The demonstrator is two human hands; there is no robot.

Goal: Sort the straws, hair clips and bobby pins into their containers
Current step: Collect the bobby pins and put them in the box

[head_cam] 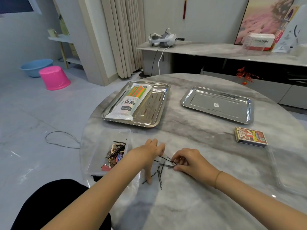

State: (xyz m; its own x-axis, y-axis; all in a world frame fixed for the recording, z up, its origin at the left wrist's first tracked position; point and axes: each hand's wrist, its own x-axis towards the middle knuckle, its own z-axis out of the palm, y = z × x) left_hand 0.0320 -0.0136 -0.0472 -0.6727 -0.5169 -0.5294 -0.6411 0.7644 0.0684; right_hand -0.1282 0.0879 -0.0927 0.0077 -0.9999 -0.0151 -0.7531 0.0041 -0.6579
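While the marble table (191, 133) shows one steel tray (216, 103) bare, sorting looks about a third done.
Left tray (131, 123) holds the straw pack (131, 100), rainbow-striped in a white sleeve; clear tub (99, 146) at the left edge has hair clips (114, 156) and pins mixed, unsorted. Left hand (149, 151) flat, fingers spread on the table; right hand (191, 160) pinches thin black bobby pins (160, 173) from the loose scatter between both hands.

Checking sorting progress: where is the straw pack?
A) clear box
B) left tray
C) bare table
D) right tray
B: the straw pack lies in the left tray; the right tray holds only a sticker.
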